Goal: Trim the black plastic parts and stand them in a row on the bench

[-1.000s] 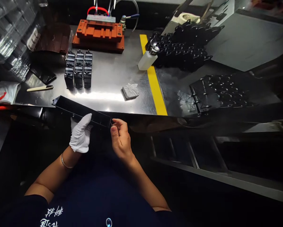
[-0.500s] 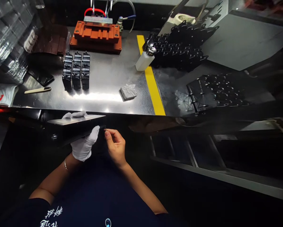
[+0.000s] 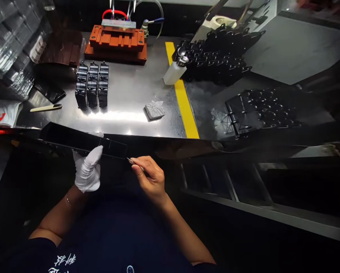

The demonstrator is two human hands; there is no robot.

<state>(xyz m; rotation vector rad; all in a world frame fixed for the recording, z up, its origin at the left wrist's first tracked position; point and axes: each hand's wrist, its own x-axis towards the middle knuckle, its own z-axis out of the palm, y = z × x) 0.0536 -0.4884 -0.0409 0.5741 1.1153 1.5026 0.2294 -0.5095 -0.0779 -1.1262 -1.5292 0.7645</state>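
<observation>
My left hand, in a white glove, grips a long black plastic part, thumb on the near face and fingers mostly hidden behind it. The part is held in front of the bench edge, its broad dark face turned up toward me. My bare right hand pinches a small knife with a pointed metal blade; its handle is mostly hidden in the fingers. The blade tip is close to the part's lower right corner, and I cannot tell whether they touch.
On the metal bench stand black molded pieces, a folded grey cloth, a white pump bottle and an orange fixture. A cream-handled tool lies left. Stacked black parts sit beyond the yellow tape.
My left hand has shifted left and turned the black part, so its dark broad face shows instead of the shiny edge. My right hand has moved slightly right, and the blade shows more clearly.
</observation>
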